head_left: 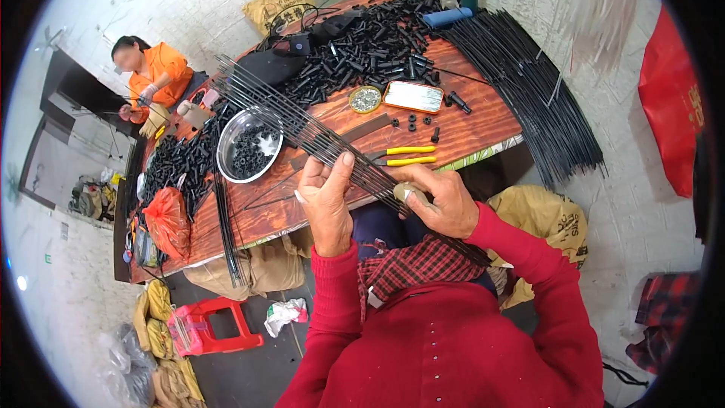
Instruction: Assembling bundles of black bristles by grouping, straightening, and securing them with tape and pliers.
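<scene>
A bundle of thin dark rods [306,133] slants across in front of me, from over the table down to my lap. Near the middle of the bundle my left hand [328,200] is closed around it, thumb on top. Lower down, my right hand [445,201] grips the same rods; a tan, flat piece shows at its thumb, and I cannot tell whether it is worn or held. Just beyond the rods lie pliers with yellow handles [410,156]. A steel bowl [221,153] of small black parts stands to the left of the bundle.
The wooden table [461,140] carries a heap of black tubular parts [355,49], a white-topped tin [413,97] and a round tin [365,100]. More black rods [529,98] lie at right. A co-worker [158,75] in orange sits far left; a red stool [243,329] stands below.
</scene>
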The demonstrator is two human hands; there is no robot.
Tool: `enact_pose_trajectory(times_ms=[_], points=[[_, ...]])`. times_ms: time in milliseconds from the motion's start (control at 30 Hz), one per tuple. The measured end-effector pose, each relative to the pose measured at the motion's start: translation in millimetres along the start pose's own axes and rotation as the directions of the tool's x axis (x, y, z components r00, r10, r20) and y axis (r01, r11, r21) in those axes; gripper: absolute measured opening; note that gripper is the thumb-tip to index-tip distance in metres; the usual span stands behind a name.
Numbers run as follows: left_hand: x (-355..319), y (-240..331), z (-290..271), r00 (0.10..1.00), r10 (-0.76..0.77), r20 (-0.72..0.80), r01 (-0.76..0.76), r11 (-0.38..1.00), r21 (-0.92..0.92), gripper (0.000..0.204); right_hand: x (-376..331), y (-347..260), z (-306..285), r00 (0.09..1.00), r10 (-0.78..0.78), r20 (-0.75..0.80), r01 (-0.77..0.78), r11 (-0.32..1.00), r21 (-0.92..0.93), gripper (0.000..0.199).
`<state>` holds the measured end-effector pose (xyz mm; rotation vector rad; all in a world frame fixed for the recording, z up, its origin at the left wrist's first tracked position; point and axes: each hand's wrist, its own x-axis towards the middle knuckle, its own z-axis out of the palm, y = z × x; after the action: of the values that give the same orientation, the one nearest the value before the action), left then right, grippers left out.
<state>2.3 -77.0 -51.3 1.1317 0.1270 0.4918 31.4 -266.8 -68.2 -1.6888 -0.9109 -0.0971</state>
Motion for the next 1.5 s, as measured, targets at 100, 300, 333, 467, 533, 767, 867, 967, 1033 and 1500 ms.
enact_pose_trajectory(times_ms=[100, 300, 333, 467, 533, 767, 867, 967, 1033, 1500], points=[[-2, 0, -1, 1.000, -0.009, 0.024, 0.009, 1.000, -0.004, 0.023, -3, 0, 0, 0.997, 0.060, 0.052, -0.058, 0.997, -0.052, 0.035], [-2, 0, 0, 0.999, -0.022, 0.028, 0.022, 1.000, -0.011, 0.021, -1, -5, 2, 0.999, 0.028, -0.046, -0.029, 0.999, -0.014, 0.015], [-2, 0, 1, 0.999, -0.023, 0.032, 0.023, 1.000, -0.007, 0.021, -1, -3, 3, 0.998, 0.016, -0.062, -0.018, 0.999, -0.037, 0.012], [1, -2, -2, 1.000, 0.012, 0.013, -0.013, 1.000, 0.019, 0.021, 0, 1, 5, 0.997, -0.005, -0.077, 0.000, 0.998, -0.058, 0.007], [2, -3, -3, 0.999, 0.026, 0.018, -0.026, 0.999, 0.028, 0.021, -1, 5, 6, 0.998, -0.031, -0.064, 0.023, 0.992, -0.126, 0.013], [0, -5, 18, 0.998, 0.059, -0.014, -0.056, 0.988, 0.144, 0.026, -10, 16, 5, 0.975, -0.084, -0.208, 0.037, 0.975, -0.220, 0.014], [-3, -1, 14, 0.998, 0.041, -0.051, -0.031, 0.984, 0.177, 0.025, -6, 23, 12, 0.963, -0.181, -0.198, 0.106, 0.935, -0.339, 0.010], [1, -1, -4, 0.996, 0.089, -0.002, -0.088, 0.983, 0.161, 0.021, -3, 15, 12, 0.961, -0.165, -0.220, 0.088, 0.942, -0.322, 0.009], [5, -9, -3, 0.997, 0.068, 0.048, -0.075, 0.984, 0.163, 0.021, -4, 12, -8, 0.952, -0.045, -0.304, 0.016, 0.995, -0.096, 0.006], [7, -8, -3, 0.990, 0.108, 0.093, -0.121, 0.981, 0.149, 0.024, 31, 180, -169, 0.735, 0.276, -0.620, -0.498, 0.840, -0.216, 0.018]])
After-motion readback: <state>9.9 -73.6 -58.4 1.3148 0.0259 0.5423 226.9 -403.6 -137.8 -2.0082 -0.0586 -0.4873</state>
